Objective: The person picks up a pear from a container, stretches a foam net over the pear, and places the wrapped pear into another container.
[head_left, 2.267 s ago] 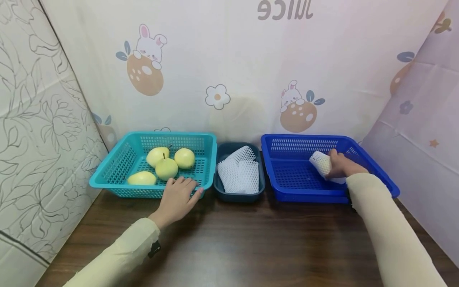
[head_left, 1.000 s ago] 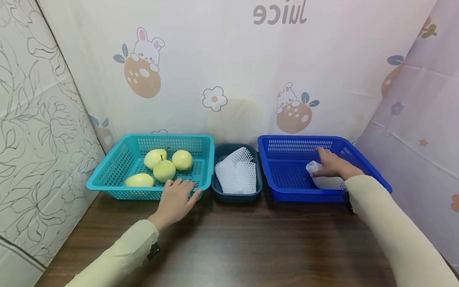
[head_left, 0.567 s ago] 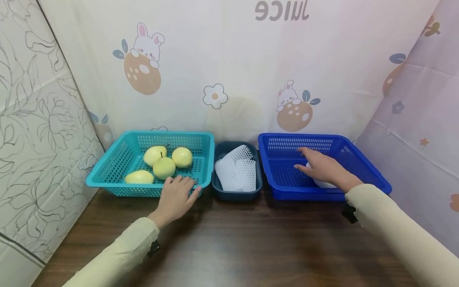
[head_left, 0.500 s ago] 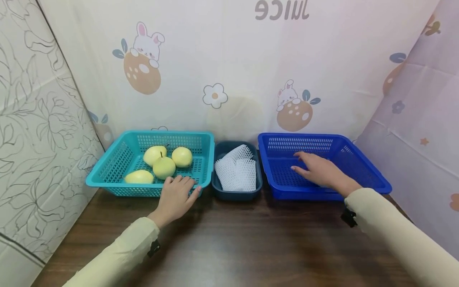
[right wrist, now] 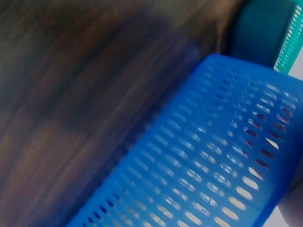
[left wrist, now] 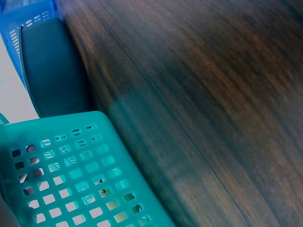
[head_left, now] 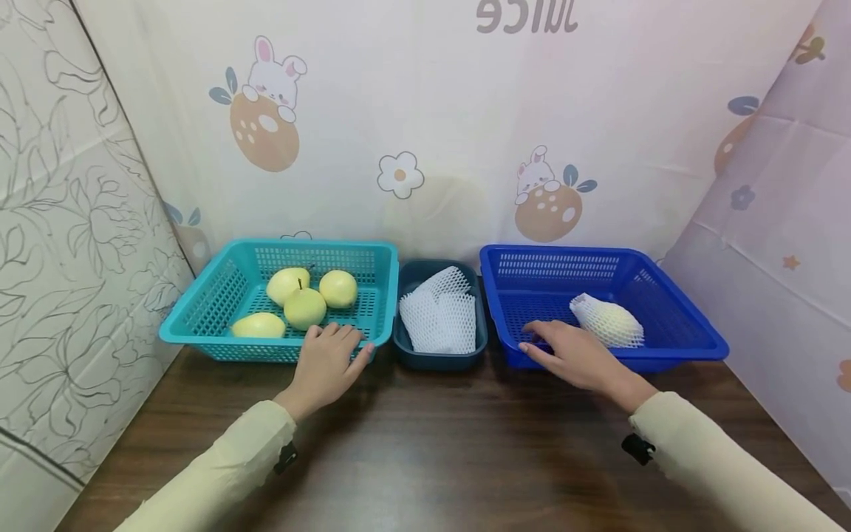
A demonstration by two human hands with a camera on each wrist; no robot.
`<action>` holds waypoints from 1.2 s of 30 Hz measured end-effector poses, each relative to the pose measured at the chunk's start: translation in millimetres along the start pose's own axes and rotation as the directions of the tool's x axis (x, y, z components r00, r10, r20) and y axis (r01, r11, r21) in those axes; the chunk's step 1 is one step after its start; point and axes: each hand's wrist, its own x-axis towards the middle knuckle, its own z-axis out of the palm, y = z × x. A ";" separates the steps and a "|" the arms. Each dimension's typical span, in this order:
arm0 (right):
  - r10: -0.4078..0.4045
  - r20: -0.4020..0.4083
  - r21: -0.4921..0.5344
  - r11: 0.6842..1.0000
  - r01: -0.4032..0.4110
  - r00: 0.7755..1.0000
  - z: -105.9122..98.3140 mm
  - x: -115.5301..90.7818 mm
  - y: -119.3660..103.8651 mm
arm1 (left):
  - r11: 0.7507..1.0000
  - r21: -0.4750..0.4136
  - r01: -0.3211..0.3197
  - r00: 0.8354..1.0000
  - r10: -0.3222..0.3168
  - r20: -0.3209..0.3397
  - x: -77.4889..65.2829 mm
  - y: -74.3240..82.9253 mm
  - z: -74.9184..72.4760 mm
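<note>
My left hand rests on the front rim of the teal basket, fingers extended over it and holding nothing. Several yellow-green pears lie inside that basket. At the front rim of the blue basket is my right hand, its fingers loosely bent over the edge with nothing in them. Behind that hand a pear in a white foam net lies on its side in the blue basket. Both wrist views show mainly basket walls, and the hands are mostly out of them.
Between the baskets stands a small dark teal tub with several white foam net sleeves. All three containers line the back of a dark wooden table, against a printed curtain.
My right hand has let go of the netted pear inside the blue basket and moved left and toward me to the front rim. The left hand has stayed in place.
</note>
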 end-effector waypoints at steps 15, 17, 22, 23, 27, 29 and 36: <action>-0.230 -0.166 -0.213 0.958 0.193 0.959 21.2 -3.4 5.1 | 1.000 0.017 -0.012 1.000 0.012 -0.008 -0.7 -1.2 2.3; -0.244 -0.185 -0.234 0.952 0.199 0.952 23.3 -3.4 6.4 | 1.000 0.014 -0.015 1.000 0.015 -0.012 -0.3 -1.1 2.0; -0.260 -0.205 -0.255 0.945 0.205 0.944 26.0 -3.6 7.3 | 1.000 0.003 -0.006 1.000 0.006 0.012 0.7 -0.4 -1.0; -0.263 -0.208 -0.256 0.944 0.207 0.942 26.1 -3.6 7.2 | 1.000 -0.001 0.000 1.000 0.000 0.030 1.3 -0.1 -2.6; -0.271 -0.218 -0.260 0.942 0.211 0.938 26.7 -3.2 6.8 | 0.999 -0.026 0.033 0.992 -0.030 0.122 4.9 0.1 -11.3; -0.269 -0.219 -0.261 0.942 0.209 0.938 26.8 -3.2 6.6 | 0.998 -0.049 0.044 0.987 -0.036 0.160 7.8 -1.0 -16.4; -0.252 -0.205 -0.247 0.948 0.199 0.946 25.3 -5.4 6.2 | 0.969 -0.165 0.181 0.966 -0.145 0.212 23.7 -14.9 -37.2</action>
